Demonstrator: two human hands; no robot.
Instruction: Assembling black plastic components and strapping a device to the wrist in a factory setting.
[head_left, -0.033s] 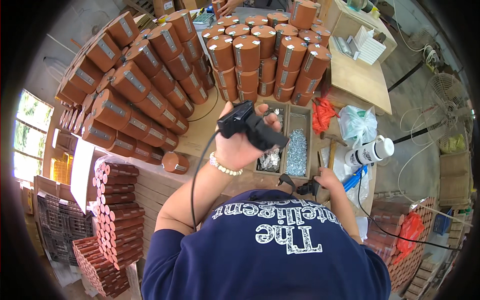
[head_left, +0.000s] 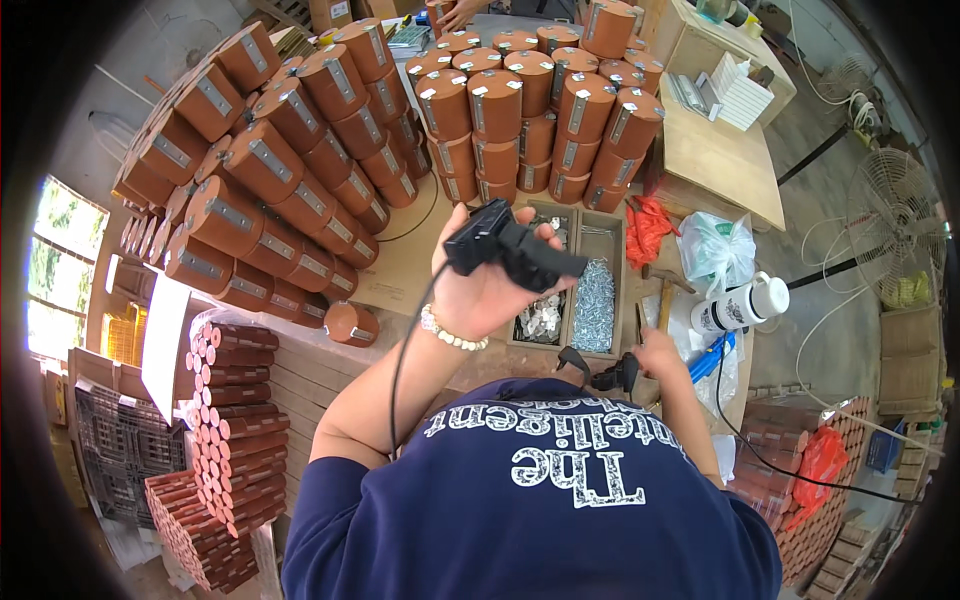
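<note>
My left hand (head_left: 480, 290) is raised over the workbench and grips a black corded handheld device (head_left: 510, 250). Its cable (head_left: 400, 370) hangs down along my forearm, and a bead bracelet circles that wrist. My right hand (head_left: 660, 352) sits low, close to my chest, with its fingers closed on a small black plug-like part (head_left: 610, 377). Just beyond both hands lies a wooden compartment tray (head_left: 603, 222) holding silver screws (head_left: 595, 295) and small metal pieces (head_left: 540, 318).
Brown cylinders with metal strips (head_left: 300, 170) are stacked at left and far centre (head_left: 540, 110); one lies loose (head_left: 350, 323). A white bottle (head_left: 740, 303), plastic bag (head_left: 718, 250), orange string (head_left: 650, 225) and hammer (head_left: 665, 300) lie right. Another person's hand (head_left: 462, 12) shows at top.
</note>
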